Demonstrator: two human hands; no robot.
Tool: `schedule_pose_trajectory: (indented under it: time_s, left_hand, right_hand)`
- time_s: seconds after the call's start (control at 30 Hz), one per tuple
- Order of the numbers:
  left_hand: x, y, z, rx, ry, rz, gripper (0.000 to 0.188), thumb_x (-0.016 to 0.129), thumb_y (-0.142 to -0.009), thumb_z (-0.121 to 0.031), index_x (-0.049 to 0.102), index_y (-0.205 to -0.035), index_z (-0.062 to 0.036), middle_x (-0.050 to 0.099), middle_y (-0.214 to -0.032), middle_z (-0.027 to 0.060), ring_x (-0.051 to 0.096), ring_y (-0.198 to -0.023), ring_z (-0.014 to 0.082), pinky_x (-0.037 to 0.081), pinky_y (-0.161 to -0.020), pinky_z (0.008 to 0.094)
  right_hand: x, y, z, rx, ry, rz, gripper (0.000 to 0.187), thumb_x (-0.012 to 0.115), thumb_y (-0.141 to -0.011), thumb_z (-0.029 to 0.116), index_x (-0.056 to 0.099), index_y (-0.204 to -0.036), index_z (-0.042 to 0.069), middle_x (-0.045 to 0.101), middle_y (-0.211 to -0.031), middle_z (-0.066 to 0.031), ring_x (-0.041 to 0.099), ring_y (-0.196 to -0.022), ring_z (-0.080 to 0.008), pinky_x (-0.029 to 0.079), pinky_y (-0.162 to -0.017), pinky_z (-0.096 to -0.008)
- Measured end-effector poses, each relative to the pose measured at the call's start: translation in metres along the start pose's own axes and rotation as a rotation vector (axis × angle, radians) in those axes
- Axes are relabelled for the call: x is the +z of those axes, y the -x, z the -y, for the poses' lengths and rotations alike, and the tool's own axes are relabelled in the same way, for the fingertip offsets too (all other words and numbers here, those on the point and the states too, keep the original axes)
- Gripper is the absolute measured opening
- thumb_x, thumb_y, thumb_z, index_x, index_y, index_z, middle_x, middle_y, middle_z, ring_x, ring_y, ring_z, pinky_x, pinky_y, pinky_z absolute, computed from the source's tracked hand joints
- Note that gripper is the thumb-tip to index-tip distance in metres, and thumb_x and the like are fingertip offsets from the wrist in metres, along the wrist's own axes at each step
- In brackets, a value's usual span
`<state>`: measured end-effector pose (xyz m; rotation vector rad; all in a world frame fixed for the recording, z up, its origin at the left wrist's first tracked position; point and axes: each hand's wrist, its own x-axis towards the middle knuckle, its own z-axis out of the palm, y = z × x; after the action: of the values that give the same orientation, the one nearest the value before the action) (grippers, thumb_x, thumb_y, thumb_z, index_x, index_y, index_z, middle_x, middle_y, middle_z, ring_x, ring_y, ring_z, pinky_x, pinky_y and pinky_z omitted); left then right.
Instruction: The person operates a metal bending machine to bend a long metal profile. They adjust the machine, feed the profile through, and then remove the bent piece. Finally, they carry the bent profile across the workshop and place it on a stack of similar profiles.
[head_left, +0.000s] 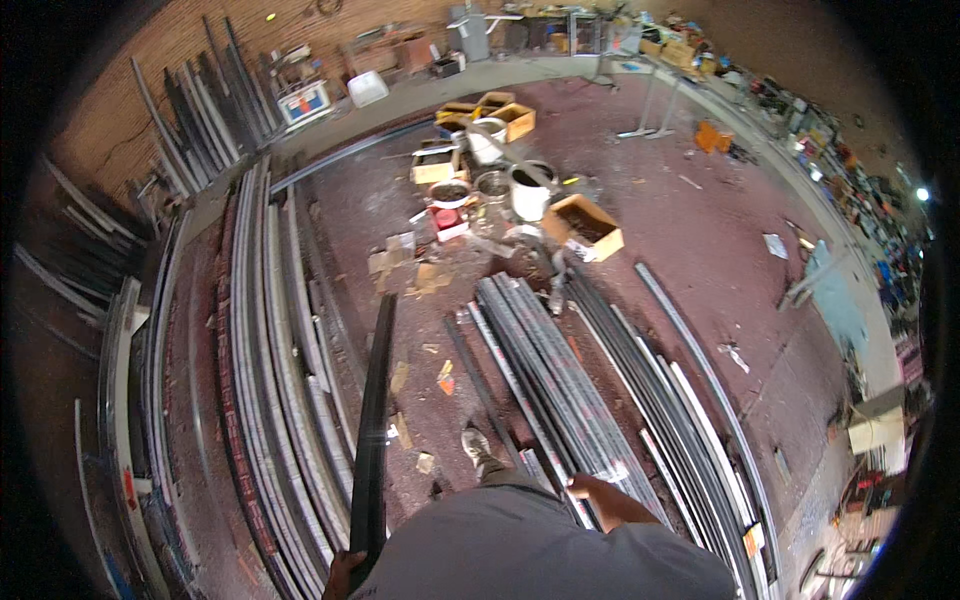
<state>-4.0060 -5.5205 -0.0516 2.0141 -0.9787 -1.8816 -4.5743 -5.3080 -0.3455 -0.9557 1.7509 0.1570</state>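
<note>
My left hand [344, 573], low in the head view, is closed around the lower end of a long dark metal bar [372, 430]. The bar points up and away, left of my body. My right hand [584, 488] is in front of my body with its fingers curled in; what they hold, if anything, is hidden. Below it in the picture's depth lies a bundle of long grey metal bars [545, 360] on the floor. My grey shirt covers part of the view, and one shoe [475, 445] shows beyond it.
Long metal bars [255, 330] lie in rows at the left, and more bars [215, 110] lean on the brick wall. Dark and white bars [660, 390] lie at the right. Ahead stand white buckets [530, 195] and an open cardboard box [590, 228]. Paper scraps litter the reddish floor [690, 240].
</note>
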Motion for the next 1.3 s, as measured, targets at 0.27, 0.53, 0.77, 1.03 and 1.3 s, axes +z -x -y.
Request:
schedule_pose_trajectory:
  time_s: [0.27, 0.53, 0.77, 1.03, 1.3]
  left_hand:
    - [0.025, -0.034, -0.197, 0.123, -0.132, -0.127, 0.053, 0.084, -0.067, -0.022, 0.050, -0.102, 0.0003, 0.059, -0.084, 0.0100, 0.060, -0.074, 0.0199, 0.049, -0.069, 0.0336]
    - [-0.002, -0.157, -0.327, 0.279, -0.233, -0.193, 0.053, 0.084, -0.068, -0.026, 0.048, -0.099, -0.0026, 0.054, -0.080, 0.0062, 0.054, -0.071, 0.0164, 0.046, -0.065, 0.0316]
    - [-0.039, -0.289, -0.479, 0.483, -0.395, -0.227, 0.061, 0.087, -0.068, -0.035, 0.048, -0.103, -0.0030, 0.050, -0.078, 0.0025, 0.049, -0.069, 0.0128, 0.042, -0.059, 0.0314]
    - [-0.051, -0.405, -0.688, 0.448, -0.283, -0.180, 0.062, 0.086, -0.069, -0.034, 0.046, -0.105, -0.0032, 0.050, -0.081, 0.0017, 0.046, -0.067, 0.0115, 0.041, -0.059, 0.0304]
    - [-0.043, -0.536, -0.884, 0.523, -0.672, -0.252, 0.064, 0.085, -0.070, -0.040, 0.046, -0.104, -0.0025, 0.050, -0.077, 0.0036, 0.049, -0.066, 0.0130, 0.043, -0.058, 0.0319]
  right_hand:
    - [-0.307, -0.123, 0.180, -0.196, -0.094, -0.546, 0.040, 0.048, -0.094, 0.034, 0.057, -0.120, 0.004, 0.063, -0.082, -0.0165, 0.060, -0.071, -0.0257, 0.049, -0.069, -0.0392]
    - [-0.408, -0.191, 0.280, -0.191, -0.192, -0.508, 0.039, 0.045, -0.095, 0.031, 0.059, -0.117, 0.003, 0.064, -0.108, -0.0239, 0.062, -0.102, -0.0384, 0.048, -0.089, -0.0462]
    - [-0.390, -0.252, 0.290, 0.138, 0.228, -0.061, 0.041, 0.049, -0.090, 0.040, 0.068, -0.103, 0.006, 0.064, -0.109, -0.0225, 0.061, -0.107, -0.0363, 0.050, -0.086, -0.0414]
    - [-0.544, -0.353, 0.455, -0.059, -0.301, -0.384, 0.031, 0.055, -0.090, 0.031, 0.065, -0.110, 0.009, 0.069, -0.101, -0.0150, 0.066, -0.095, -0.0294, 0.051, -0.079, -0.0413]
    - [-0.735, -0.557, 0.617, -0.337, -0.013, -0.390, 0.030, 0.057, -0.085, 0.037, 0.066, -0.097, 0.011, 0.068, -0.083, -0.0180, 0.065, -0.076, -0.0381, 0.051, -0.071, -0.0470]
